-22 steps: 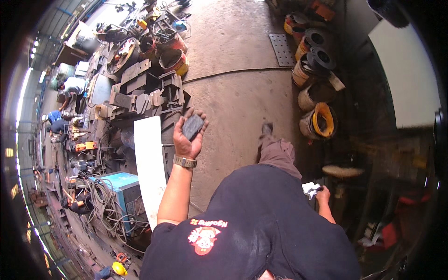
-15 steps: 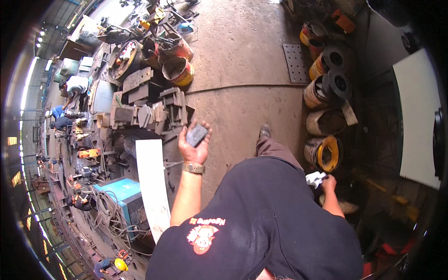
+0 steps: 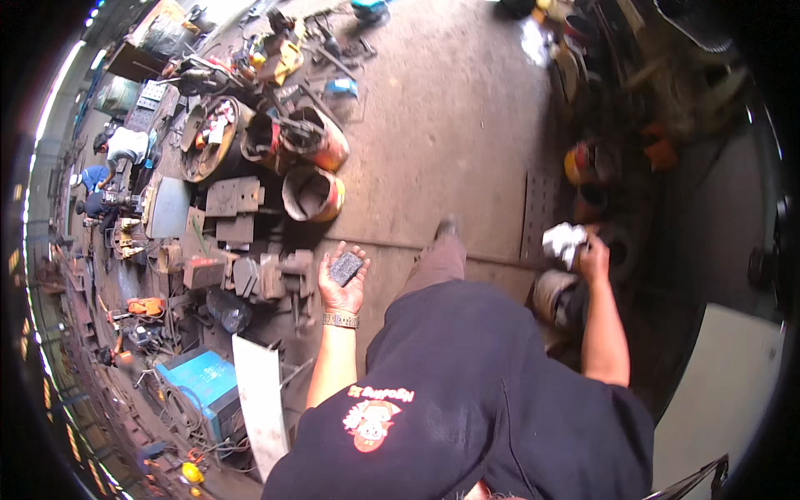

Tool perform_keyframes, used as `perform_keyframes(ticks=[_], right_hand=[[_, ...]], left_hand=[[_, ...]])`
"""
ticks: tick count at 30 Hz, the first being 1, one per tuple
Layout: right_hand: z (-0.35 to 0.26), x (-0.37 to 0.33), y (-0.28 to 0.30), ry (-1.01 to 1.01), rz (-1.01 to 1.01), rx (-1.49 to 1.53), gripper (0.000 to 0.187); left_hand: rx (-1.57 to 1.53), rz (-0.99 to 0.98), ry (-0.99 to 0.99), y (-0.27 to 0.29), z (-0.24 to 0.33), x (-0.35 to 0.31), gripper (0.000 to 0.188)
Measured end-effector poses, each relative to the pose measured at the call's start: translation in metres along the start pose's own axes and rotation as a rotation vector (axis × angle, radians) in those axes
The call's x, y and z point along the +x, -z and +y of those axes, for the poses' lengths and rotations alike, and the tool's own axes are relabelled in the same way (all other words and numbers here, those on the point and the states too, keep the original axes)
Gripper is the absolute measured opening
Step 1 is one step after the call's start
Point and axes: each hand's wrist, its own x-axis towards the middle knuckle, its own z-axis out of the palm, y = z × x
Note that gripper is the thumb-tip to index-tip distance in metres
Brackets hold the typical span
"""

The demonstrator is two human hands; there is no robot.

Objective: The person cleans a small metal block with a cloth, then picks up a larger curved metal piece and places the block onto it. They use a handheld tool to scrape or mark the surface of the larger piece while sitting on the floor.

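Note:
On the upturned palm of my left hand (image 3: 340, 296) rests a small dark grey rectangular block (image 3: 346, 268) with a rough surface. The fingers curl loosely beyond it, and a metal watch (image 3: 341, 320) circles the wrist. My right hand (image 3: 593, 260), held out to the right, is closed on a crumpled white cloth (image 3: 564, 242); part of the grip is hidden behind the hand. Under the cloth stands an open bucket (image 3: 552, 296). Between my hands, one shoe (image 3: 448, 227) shows on the concrete floor.
Open buckets (image 3: 312, 193) and steel plates (image 3: 233, 197) crowd the left side. A blue machine (image 3: 200, 375) with cables stands beside a white panel (image 3: 260, 392). At right lies a perforated plate (image 3: 542, 212). Several people work at the far left, one in a white top (image 3: 127, 144).
My view has shifted forward along the floor. My right hand has risen from beside my body and reaches outward with the white cloth. The block stays in my left hand.

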Motion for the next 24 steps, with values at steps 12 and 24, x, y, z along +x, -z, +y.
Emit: perform_keyframes(ticks=[12,24], right_hand=[[0.066,0.083,-0.022,-0.791,-0.359,-0.257,0.028],[-0.102,0.89,-0.086,-0.26,-0.191,-0.133,0.03]], left_hand=[[-0.138,-0.58,0.056,-0.466,0.068,0.36,0.093],[-0.257,-0.641,-0.102,-0.719,0.146,0.67,0.108]])
